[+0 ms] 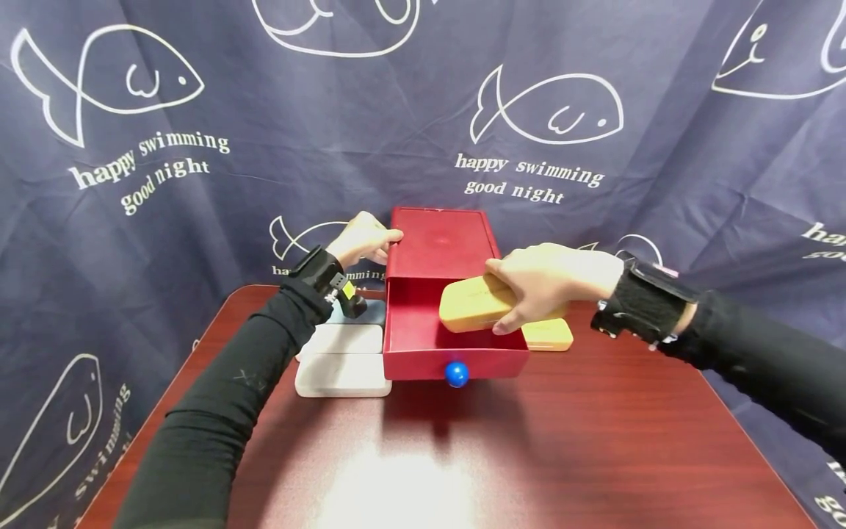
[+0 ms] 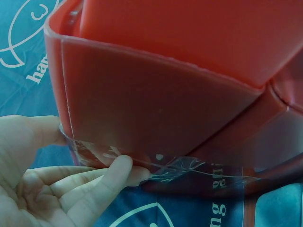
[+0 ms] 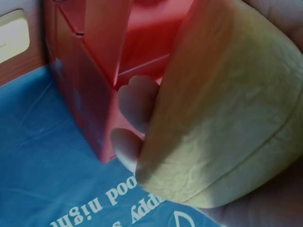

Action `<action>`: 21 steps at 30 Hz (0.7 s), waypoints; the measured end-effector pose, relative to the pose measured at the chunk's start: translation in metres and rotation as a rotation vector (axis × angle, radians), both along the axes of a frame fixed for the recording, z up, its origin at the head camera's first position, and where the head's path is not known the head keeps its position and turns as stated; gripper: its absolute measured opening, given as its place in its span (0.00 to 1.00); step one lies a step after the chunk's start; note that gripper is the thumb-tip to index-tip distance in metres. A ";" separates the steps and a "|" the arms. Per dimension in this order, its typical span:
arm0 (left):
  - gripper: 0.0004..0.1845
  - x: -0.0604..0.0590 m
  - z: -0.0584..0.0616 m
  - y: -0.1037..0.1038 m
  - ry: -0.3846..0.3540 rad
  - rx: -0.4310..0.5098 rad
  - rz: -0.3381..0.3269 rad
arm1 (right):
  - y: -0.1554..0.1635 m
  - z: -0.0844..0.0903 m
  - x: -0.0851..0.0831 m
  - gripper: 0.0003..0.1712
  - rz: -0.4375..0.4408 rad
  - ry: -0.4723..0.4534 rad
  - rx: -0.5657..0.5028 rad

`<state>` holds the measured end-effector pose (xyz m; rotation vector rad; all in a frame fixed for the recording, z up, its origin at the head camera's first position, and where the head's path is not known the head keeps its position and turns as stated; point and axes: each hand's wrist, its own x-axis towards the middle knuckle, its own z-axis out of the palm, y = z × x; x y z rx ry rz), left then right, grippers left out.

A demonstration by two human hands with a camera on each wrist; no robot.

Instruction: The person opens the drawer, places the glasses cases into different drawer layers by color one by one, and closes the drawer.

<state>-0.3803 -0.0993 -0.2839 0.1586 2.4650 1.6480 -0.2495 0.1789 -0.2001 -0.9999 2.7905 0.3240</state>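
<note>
While over drawer (image 1: 413,365), yellow case (image 1: 472,303).

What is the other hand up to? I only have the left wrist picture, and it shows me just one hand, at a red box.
Observer: In the head view, the right hand is holding a yellow case.
Operator: And does that red box have anything to pull on?
Observer: Yes, its pulled-out drawer has a round blue knob on the front.
Operator: Is the yellow thing the only one of its colour?
Observer: No, a second yellow case lies on the table, to the right of the box.
</note>
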 end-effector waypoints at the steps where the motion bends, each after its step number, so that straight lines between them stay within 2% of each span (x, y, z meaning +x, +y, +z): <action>1: 0.14 0.000 0.000 0.000 -0.002 0.002 0.001 | -0.003 -0.001 0.000 0.31 -0.004 -0.008 0.006; 15: 0.13 -0.003 0.000 0.001 -0.027 0.020 0.014 | -0.036 -0.014 -0.005 0.26 -0.021 -0.102 0.106; 21: 0.13 -0.002 0.000 0.001 -0.031 0.022 0.013 | -0.041 -0.020 -0.006 0.23 -0.029 -0.148 0.109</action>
